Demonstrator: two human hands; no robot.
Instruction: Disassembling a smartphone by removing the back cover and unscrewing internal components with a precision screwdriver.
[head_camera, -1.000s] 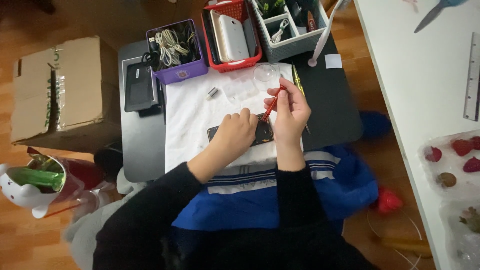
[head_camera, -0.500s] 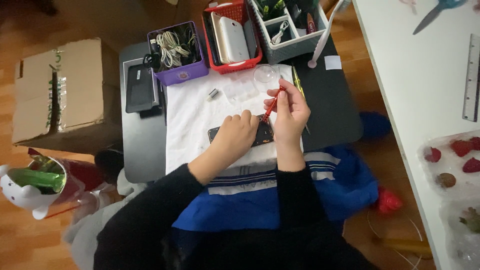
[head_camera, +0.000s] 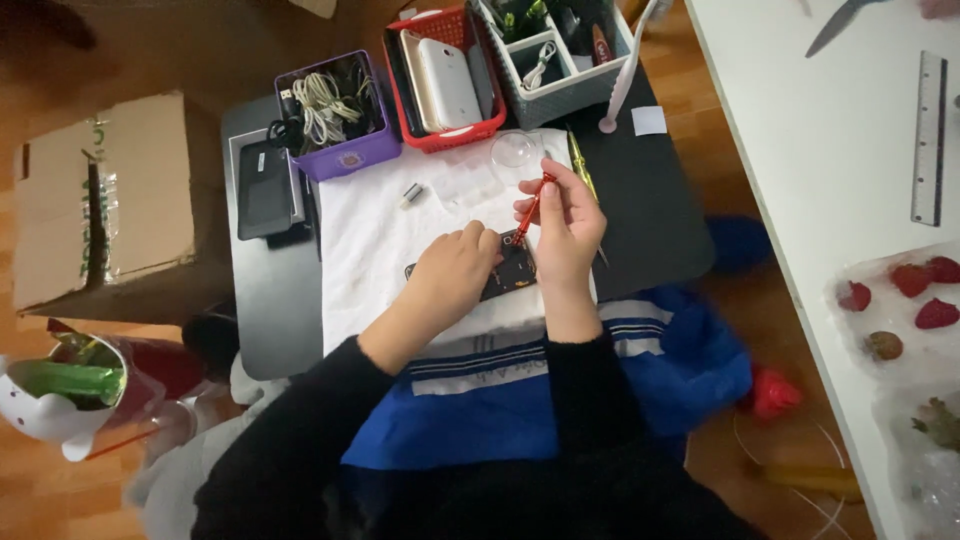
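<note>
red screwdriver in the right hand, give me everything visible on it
The red screwdriver is slim, pen-like, with a red handle; its tip is too small to make out. It tilts, top toward the clear round dish, lower end down at the dark phone-like device. The right hand pinches it; the left hand rests on the device.

- Cardboard box (head_camera: 100, 205): brown, flaps taped with clear tape, on the floor left of the dark table.
- White label (head_camera: 649, 121): small blank square on the table's far right.
- Clear trays (head_camera: 900, 300): plastic, holding strawberries, on the white table at right.
</note>
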